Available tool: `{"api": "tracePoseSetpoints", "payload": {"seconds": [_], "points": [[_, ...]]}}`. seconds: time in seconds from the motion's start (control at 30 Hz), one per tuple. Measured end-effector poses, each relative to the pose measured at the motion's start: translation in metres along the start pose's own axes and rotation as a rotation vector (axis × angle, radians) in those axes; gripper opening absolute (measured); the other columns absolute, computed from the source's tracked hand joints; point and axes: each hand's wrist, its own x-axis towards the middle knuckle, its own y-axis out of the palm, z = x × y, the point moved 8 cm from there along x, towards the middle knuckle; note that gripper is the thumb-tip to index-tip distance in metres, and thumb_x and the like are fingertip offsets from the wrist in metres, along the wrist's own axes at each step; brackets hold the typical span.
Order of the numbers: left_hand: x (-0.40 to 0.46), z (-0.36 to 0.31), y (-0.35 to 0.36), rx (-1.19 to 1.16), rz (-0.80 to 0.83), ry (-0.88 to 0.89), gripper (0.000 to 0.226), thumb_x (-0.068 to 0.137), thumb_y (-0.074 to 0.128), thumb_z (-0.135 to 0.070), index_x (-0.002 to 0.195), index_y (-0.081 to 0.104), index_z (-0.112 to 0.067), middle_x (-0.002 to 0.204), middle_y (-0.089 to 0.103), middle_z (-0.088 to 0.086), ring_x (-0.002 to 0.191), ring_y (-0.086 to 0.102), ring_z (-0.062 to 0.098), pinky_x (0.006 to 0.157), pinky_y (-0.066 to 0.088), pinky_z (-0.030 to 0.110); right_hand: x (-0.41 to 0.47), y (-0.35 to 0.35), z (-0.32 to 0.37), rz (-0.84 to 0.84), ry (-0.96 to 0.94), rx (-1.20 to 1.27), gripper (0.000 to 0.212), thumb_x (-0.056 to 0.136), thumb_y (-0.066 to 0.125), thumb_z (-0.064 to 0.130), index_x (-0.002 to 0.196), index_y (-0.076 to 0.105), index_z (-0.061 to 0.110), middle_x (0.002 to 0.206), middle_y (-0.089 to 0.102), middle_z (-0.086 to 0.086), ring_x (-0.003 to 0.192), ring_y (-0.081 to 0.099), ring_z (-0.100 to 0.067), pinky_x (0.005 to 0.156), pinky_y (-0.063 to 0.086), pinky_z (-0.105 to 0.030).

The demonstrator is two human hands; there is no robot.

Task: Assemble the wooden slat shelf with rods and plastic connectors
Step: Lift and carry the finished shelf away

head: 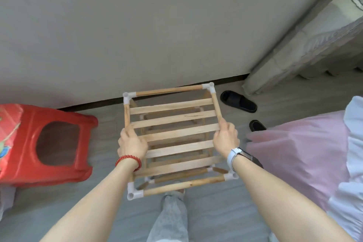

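Head view: shelf (172, 135) held above floor, near wall. Left hand (132, 142) grips left rod, right hand (225, 139) grips right rod. Advice: keep level, lower evenly, check connectors (135, 194) seated.

The shelf (172, 133) is pale bare wood — flat matt slats, round rods with visible grain — joined by smooth white plastic connectors (209, 87). The stool (45, 143) is glossy red plastic. The slipper (238, 101) looks matt black; the bedding (294, 153) — soft pink cloth.
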Motion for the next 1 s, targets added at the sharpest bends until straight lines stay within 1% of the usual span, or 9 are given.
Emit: {"api": "tracePoseSetpoints", "payload": {"seconds": [0.07,0.17,0.3,0.4,0.47,0.53,0.7,0.87,1.0], "points": [[0.018,0.012,0.017,-0.042,0.010,-0.047,0.065,0.095,0.041,-0.019,0.150,0.007,-0.011,0.151,0.019,0.017,0.126,0.036,0.041,0.102,0.035,0.050,0.020,0.017,-0.010,0.060,0.046,0.071,0.051,0.099,0.031,0.015,0.147,0.016,0.021,0.136,0.035,-0.014,0.106,0.046,-0.035,0.084,0.038,-0.040],[0.026,0.019,0.024,-0.110,-0.036,-0.021,0.067,0.096,0.037,-0.012,0.151,0.000,-0.016,0.139,0.031,0.022,0.109,0.048,0.042,0.094,0.039,0.046,0.030,0.033,-0.020,0.145,0.089,0.149,0.056,0.102,0.027,0.018,0.150,0.001,0.027,0.131,0.039,-0.014,0.086,0.049,-0.025,0.076,0.038,-0.033],[0.029,0.027,0.023,-0.085,-0.061,-0.004,0.067,0.096,0.034,-0.006,0.151,0.000,-0.024,0.121,0.043,0.020,0.080,0.047,0.028,0.073,0.040,0.037,0.040,0.030,-0.025,0.086,0.098,0.144,0.046,0.100,0.029,0.012,0.145,0.020,0.016,0.119,0.049,-0.019,0.088,0.050,-0.030,0.081,0.045,-0.041],[0.028,0.031,0.023,0.014,-0.062,0.065,0.075,0.093,0.039,0.000,0.151,-0.004,-0.023,0.124,0.042,0.016,0.089,0.051,0.031,0.076,0.043,0.041,0.039,0.027,-0.022,0.060,0.048,-0.013,0.044,0.098,0.031,0.008,0.141,0.023,0.014,0.102,0.050,-0.016,0.076,0.047,-0.030,0.069,0.045,-0.041],[0.023,0.035,0.026,0.069,-0.072,0.096,0.077,0.091,0.041,0.000,0.151,-0.005,-0.018,0.129,0.040,0.019,0.099,0.051,0.033,0.081,0.044,0.042,0.032,0.030,-0.023,0.067,0.030,-0.084,0.051,0.097,0.030,0.006,0.145,0.015,0.017,0.103,0.048,-0.015,0.075,0.045,-0.029,0.067,0.038,-0.037],[0.013,0.037,0.025,0.101,-0.100,0.102,0.076,0.090,0.042,0.001,0.151,-0.002,-0.013,0.130,0.040,0.021,0.102,0.050,0.036,0.078,0.042,0.040,0.023,0.029,-0.025,0.044,0.001,-0.135,0.055,0.097,0.029,0.007,0.148,0.010,0.018,0.105,0.049,-0.015,0.075,0.046,-0.029,0.065,0.036,-0.036],[-0.034,0.054,0.009,0.207,-0.196,0.150,0.071,0.090,0.043,0.000,0.151,0.005,-0.006,0.116,0.047,0.023,0.087,0.054,0.038,0.063,0.041,0.043,-0.012,0.015,-0.025,-0.010,-0.130,-0.219,0.056,0.098,0.036,0.016,0.149,0.014,0.014,0.098,0.054,-0.014,0.080,0.057,-0.036,0.063,0.043,-0.039],[-0.117,0.083,-0.026,0.144,-0.297,0.024,0.067,0.088,0.049,0.000,0.148,0.020,-0.002,0.103,0.051,0.025,0.078,0.054,0.042,0.056,0.033,0.041,-0.067,-0.024,0.005,-0.017,-0.334,-0.234,0.054,0.097,0.039,0.018,0.148,0.021,0.018,0.086,0.053,-0.008,0.074,0.055,-0.031,0.062,0.041,-0.036],[-0.180,0.123,-0.062,0.079,-0.378,-0.086,0.067,0.088,0.051,-0.002,0.148,0.021,-0.003,0.098,0.051,0.024,0.075,0.054,0.041,0.055,0.036,0.042,-0.106,-0.045,0.061,0.002,-0.551,-0.275,0.042,0.096,0.040,0.020,0.137,0.033,0.018,0.079,0.056,-0.004,0.068,0.056,-0.025,0.061,0.047,-0.036]]}}
